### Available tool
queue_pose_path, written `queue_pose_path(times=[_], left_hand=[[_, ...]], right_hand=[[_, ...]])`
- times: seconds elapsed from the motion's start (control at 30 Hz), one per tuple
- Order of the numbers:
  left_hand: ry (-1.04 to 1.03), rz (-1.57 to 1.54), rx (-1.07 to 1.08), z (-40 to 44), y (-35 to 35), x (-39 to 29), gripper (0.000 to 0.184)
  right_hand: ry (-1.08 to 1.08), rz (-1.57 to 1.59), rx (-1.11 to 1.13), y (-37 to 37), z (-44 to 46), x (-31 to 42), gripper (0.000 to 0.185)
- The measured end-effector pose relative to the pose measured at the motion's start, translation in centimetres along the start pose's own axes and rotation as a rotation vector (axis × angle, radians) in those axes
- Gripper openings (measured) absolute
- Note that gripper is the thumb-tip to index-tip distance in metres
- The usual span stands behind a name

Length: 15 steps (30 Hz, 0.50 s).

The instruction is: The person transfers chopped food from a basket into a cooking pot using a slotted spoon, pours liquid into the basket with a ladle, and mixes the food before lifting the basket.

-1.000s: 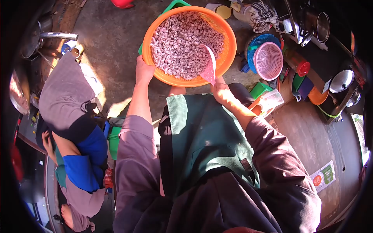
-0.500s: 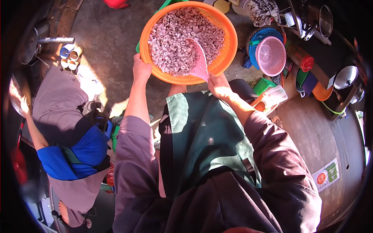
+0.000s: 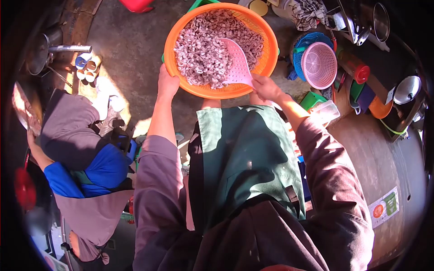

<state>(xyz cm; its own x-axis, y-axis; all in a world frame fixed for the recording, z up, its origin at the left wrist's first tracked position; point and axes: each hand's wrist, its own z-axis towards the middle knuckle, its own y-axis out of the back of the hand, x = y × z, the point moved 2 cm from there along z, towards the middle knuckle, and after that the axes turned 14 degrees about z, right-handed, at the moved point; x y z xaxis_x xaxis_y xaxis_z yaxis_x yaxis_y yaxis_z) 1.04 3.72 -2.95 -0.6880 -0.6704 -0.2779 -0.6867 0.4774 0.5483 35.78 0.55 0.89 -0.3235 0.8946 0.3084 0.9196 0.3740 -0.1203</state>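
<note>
Our left hand (image 3: 168,84) grips the orange basket's (image 3: 170,63) rim; our right hand (image 3: 267,87) closes around the pink slotted scoop (image 3: 239,63) among the small rings (image 3: 199,49)

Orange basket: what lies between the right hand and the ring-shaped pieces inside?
The pink perforated scoop and the basket's rim, as the head view shows.

The round orange plastic basket (image 3: 170,67) bears small pinkish ring-shaped pieces (image 3: 202,54). At its left rim is the left hand (image 3: 168,86); at its lower right, the right hand (image 3: 266,87) grips a pink perforated plastic scoop (image 3: 238,63) resting among the pieces. Right of the basket, a round pink plastic colander (image 3: 319,65) overlaps a blue plastic basket (image 3: 299,55). Left of it, a co-worker in a blue top (image 3: 107,167) bends forward.
</note>
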Motion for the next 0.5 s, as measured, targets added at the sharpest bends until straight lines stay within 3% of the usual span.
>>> queue_pose_path(times=[0.17, 0.27, 0.5], left_hand=[[0.017, 0.066, -0.059, 0.1, -1.9, 3.3, 0.064], [0.102, 0.115, -0.028, -2.6, -0.9, 1.1, 0.066], [0.060, 0.060, -0.040, -5.9, -1.4, 0.7, 0.057]], right_hand=[[0.017, 0.070, 0.055, 2.2, -3.5, 2.4, 0.035], [0.071, 0.100, 0.108, 3.0, -5.5, 3.7, 0.030], [0.093, 0.188, 0.163, 4.0, -10.7, 6.3, 0.025]])
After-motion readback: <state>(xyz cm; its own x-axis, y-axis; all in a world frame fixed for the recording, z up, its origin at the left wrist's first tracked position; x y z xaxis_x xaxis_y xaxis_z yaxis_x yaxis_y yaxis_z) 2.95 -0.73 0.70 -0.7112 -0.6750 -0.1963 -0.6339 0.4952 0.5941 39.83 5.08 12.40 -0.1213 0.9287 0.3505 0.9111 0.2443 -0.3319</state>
